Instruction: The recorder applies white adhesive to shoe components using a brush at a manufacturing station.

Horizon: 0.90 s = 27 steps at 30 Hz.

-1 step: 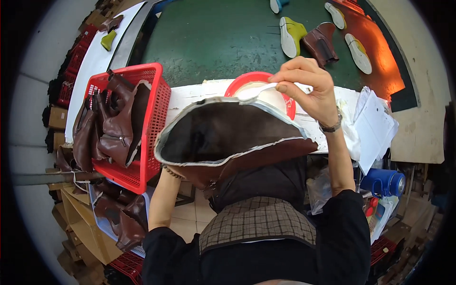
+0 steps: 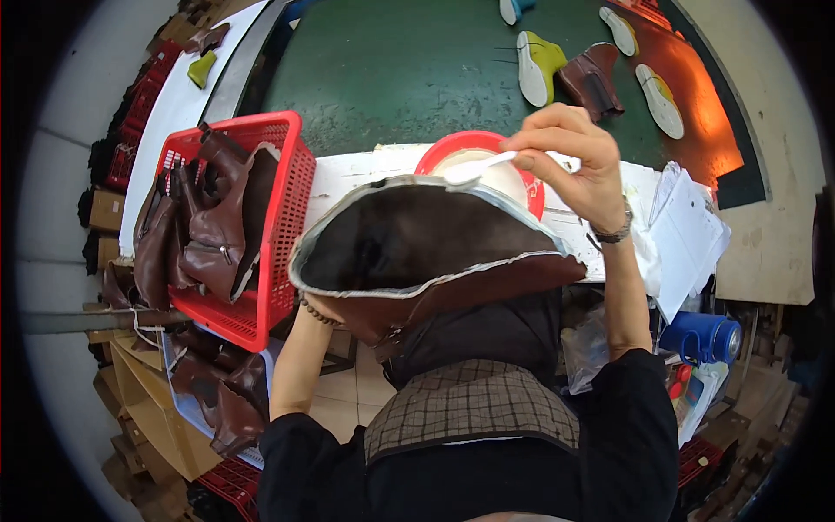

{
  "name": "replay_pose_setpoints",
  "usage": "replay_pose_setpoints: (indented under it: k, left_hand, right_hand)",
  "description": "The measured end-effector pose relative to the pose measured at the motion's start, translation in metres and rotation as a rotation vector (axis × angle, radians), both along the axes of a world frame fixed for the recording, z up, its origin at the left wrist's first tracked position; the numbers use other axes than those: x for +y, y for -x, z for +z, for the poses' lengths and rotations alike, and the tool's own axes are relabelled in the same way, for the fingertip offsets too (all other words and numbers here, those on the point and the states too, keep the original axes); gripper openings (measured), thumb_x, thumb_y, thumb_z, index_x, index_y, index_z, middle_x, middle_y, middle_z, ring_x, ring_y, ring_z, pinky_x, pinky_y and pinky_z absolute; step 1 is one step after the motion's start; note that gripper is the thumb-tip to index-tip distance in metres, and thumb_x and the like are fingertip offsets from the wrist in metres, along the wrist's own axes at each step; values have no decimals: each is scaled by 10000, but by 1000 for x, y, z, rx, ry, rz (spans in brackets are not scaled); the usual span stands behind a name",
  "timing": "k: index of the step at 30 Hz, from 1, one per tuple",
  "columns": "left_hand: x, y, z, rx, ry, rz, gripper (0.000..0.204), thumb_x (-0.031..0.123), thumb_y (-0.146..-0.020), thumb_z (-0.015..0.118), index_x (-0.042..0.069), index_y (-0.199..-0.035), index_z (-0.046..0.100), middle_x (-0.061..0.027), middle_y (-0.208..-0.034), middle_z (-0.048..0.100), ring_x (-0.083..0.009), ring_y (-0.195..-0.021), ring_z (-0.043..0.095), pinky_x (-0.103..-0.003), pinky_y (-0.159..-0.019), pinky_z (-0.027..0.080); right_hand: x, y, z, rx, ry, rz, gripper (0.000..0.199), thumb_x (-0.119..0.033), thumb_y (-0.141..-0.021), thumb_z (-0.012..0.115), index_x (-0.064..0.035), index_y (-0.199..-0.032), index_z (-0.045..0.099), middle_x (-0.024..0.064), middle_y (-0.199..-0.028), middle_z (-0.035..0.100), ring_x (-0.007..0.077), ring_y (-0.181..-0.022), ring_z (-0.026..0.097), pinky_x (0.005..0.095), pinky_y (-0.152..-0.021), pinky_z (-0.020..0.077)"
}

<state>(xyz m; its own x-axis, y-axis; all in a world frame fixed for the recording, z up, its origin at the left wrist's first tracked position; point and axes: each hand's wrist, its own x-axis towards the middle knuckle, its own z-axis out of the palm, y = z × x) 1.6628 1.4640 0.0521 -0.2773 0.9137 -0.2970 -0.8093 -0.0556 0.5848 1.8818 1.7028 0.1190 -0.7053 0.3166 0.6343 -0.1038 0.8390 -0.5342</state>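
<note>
Head: white tool point(image 2: 478, 169) apparently against boot point(image 2: 439, 242)

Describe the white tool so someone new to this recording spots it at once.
Start at the big green worktop, then find the red bowl in front of its near edge. In line with that bowl, the right hand pinches the tool, its wider end at the brown boot's far rim. It is slim and white, unlike the round bowl behind it.

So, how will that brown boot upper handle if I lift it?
The brown boot upper will probably flex, as its thin pale rim bends unevenly. It's likely light for its size, since its dark inside looks hollow. Its outside appears smooth, so it might be slightly slippery.
</note>
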Motion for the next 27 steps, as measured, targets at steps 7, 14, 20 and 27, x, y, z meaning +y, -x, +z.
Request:
replay_pose_setpoints:
  k: [7,14,20,27]
  left_hand:
    - [-23,-6,-32,12,12,105,743,199,-886,749,-11,-1501,390,-236,-1452,502,-310,-1124,652,-410,-934,581]
    - [13,-19,-95,384,24,143,775,287,-881,737,-14,-1502,386,-241,-1450,504,-335,-1160,633,-436,-956,572]
    - [-43,61,-133,697,-5,163,809,362,-876,726,-17,-1503,382,-245,-1448,504,-357,-1191,617,-458,-976,564]
    - [-8,53,-75,590,-403,24,805,404,-899,666,-33,-1503,363,-288,-1425,504,-426,-1158,631,-513,-889,597]
  right_hand:
    - [0,7,20,-75,-150,80,145,-120,-785,832,-137,-927,806,-12,-869,679,142,-825,611,312,-825,379]
    - [-13,58,23,16,-198,326,121,-195,-808,835,-159,-919,802,-28,-889,660,127,-840,614,314,-844,353]
    - [7,14,-3,114,75,196,160,-74,-804,819,-92,-962,804,28,-912,694,161,-848,648,306,-766,461]
    - [29,-32,-63,60,581,-38,163,-67,-985,645,47,-1070,725,37,-938,642,99,-815,574,225,-720,450]
